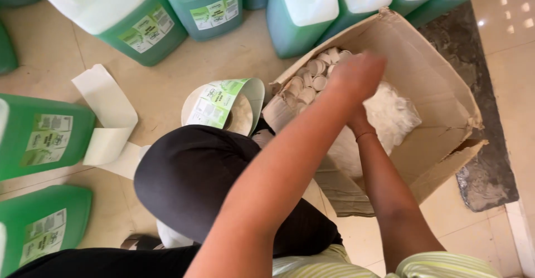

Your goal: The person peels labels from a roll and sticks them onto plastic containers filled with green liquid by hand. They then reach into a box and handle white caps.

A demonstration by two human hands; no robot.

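Fingers cannot be made out on either hand: the left hand (356,74) is blurred and curled downward over the open cardboard box (440,105), so I cannot tell whether it grips anything, and the right hand (356,123) sits beneath it, mostly hidden, its hold also unclear. Both hover inside the box, just above the white plastic bag (398,113) and right beside the stack of small white caps (312,80) packed along the box's far-left wall. A roll of green-and-white labels (223,102) leans just left of the box, its backing strip (106,116) trailing farther left. Green jugs (139,16) stand beyond the box. The box is tilted with a torn flap, so a careless pull on the bag could likely tip it and spill caps across the floor; a reaching forearm might also knock the label roll over.
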